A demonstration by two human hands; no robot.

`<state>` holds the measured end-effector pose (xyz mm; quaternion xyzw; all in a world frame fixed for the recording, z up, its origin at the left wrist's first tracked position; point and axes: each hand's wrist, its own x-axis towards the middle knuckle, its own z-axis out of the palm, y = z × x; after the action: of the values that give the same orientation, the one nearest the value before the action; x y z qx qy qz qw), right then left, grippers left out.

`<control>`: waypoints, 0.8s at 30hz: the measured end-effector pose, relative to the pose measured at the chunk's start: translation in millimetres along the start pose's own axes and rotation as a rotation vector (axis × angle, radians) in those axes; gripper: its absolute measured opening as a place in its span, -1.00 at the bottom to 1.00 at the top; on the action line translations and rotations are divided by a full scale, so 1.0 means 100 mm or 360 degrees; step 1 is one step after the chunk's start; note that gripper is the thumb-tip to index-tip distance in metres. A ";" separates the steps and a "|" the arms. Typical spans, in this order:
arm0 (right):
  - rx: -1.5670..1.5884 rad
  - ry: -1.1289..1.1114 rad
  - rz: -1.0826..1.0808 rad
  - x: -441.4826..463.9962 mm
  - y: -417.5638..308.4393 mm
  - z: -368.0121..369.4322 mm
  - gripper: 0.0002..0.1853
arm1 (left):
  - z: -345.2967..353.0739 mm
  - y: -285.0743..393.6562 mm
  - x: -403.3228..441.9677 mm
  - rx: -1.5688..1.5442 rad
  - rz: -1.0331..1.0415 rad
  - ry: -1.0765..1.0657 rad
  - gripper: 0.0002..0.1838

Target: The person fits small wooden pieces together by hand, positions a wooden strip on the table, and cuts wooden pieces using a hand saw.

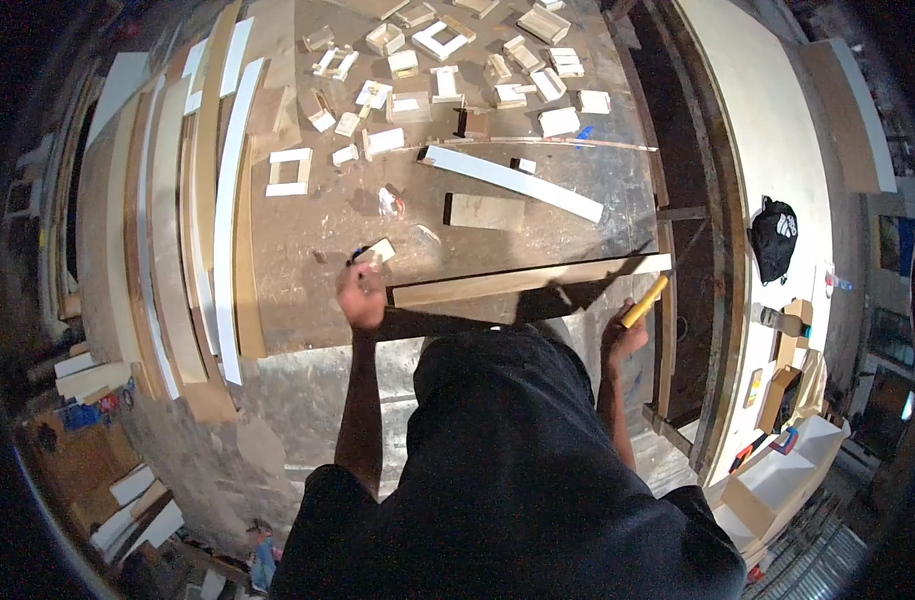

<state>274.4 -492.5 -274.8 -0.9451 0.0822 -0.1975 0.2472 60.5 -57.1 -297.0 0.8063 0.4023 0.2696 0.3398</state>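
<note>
My left hand (361, 297) is over the near left part of the workbench, its fingers closed. A thin dark object (357, 256) shows at its fingertips, too small to name surely. Right beside the fingertips is a small pale wood block (381, 250); I cannot tell if the hand grips it. On the right, my right hand (623, 338) is wrapped round a yellow stick-shaped tool (645, 302), which points up and right. Between the hands a long wooden strip (528, 281) lies along the near edge, partly in shadow.
Farther up the workbench (318, 235) lie a white board (513, 183), a short wood block (486, 211) and several small wooden frames (444, 40). Long boards (233, 200) are stacked at left. A black bag (775, 240) rests on the pale panel at right, beyond a dark gap.
</note>
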 end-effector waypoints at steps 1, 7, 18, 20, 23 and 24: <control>-0.0008 0.0064 0.0039 0.02 0.09 -0.01 -0.53 | 0.11 -0.11 -0.18 0.0002 0.0209 -0.0109 -0.78; -0.0009 0.0022 0.0206 0.21 0.59 -0.32 -0.50 | 0.24 0.17 -0.41 0.0436 0.0538 -0.0281 -0.49; 0.0223 0.0008 0.0323 0.66 0.88 -0.38 -0.49 | 0.13 -0.15 0.09 0.0674 0.0197 -0.0344 -0.44; 0.0202 0.0005 0.0307 0.77 0.92 -0.46 -0.50 | 0.16 0.16 -0.05 0.0667 0.0240 -0.0222 -0.48; 0.0444 -0.0306 0.0650 0.93 1.19 -0.50 -0.52 | 0.48 1.11 -0.45 0.0212 0.0319 -0.0366 -0.54; 0.0444 -0.0306 0.0659 0.96 1.33 -0.45 -0.52 | 0.69 1.40 -0.58 0.0046 0.0342 -0.0495 -0.55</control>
<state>335.7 -651.6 -273.8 -0.8794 0.2219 -0.0613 0.4167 143.5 -189.9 -242.4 0.8813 0.2603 0.1705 0.3556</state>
